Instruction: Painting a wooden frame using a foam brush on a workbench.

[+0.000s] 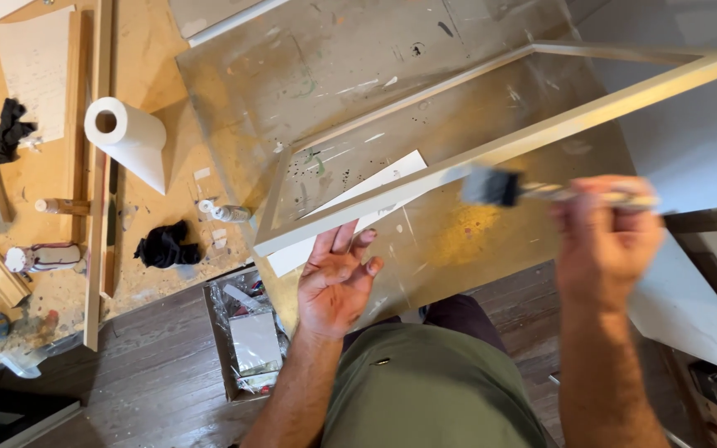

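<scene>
Right hand [607, 241] grips a foam brush [491, 187] at the pale wooden frame [491, 149], mid-picture; left hand [338, 282], open, props its near rail, apparently already coated

One view only, head-worn, looking steeply down from above the person's own chest and lap; the green-clad torso fills the bottom centre, forearms rise from the lower edge; the left hand [338, 280] and right hand [609, 236] sit close to the lens, mid-frame; beyond them the paint-spattered work surface [334, 75] runs to the top edge; the wooden frame [491, 153] crosses at a slant; dark floorboards show lower left; no second view to share the scene.
</scene>
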